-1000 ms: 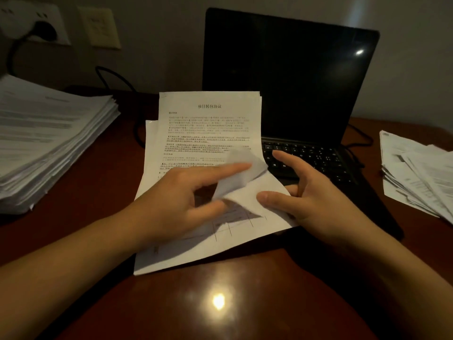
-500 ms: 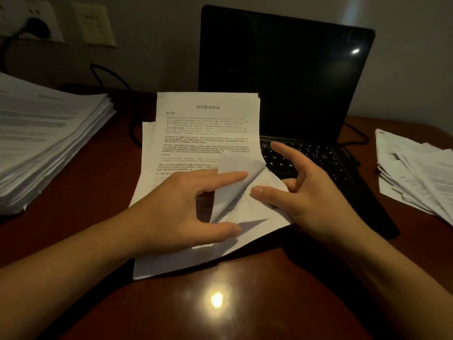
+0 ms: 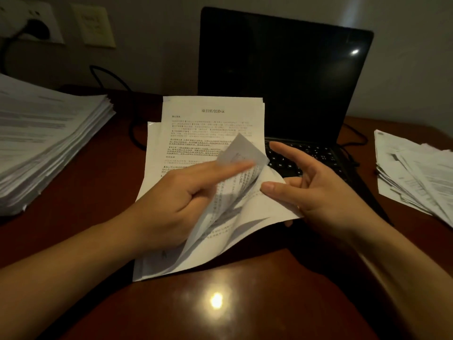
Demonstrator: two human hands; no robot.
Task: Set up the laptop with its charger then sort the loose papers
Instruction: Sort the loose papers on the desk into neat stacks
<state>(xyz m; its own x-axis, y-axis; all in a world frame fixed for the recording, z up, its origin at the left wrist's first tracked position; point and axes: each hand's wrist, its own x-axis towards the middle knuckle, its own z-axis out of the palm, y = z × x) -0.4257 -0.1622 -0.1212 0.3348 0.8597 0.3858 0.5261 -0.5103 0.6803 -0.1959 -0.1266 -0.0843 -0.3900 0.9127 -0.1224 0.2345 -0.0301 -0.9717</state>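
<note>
- The small sheaf of white printed paper sheets lies on the dark reddish-brown wooden worktop straight in front of me. Its long axis runs away from me toward the open black laptop, and its right side lies over the keyboard.
- My left hand has the sheaf's near right corner turned up. The forefinger lies straight along the curled leaf, the other fingers are curled, and the thumb is hidden behind the paper. I judge this a narrow grip holding the top sheets.
- My right hand is at the sheaf's right edge. The thumb lies on the sheet under the lifted ones and a fingertip shows beneath the edge, so this grip pinches the lower sheets.
- What the coming move turns on: the leaves peel from near right toward far left, into my left hand.
- The tall stack of white papers sits well apart on the left, nearer that hand. The loose fanned pile of white papers sits well apart on the right, nearer the other.
- I would carry the lifted sheets off sideways, across the long axis, while the right hand holds the rest down.
</note>
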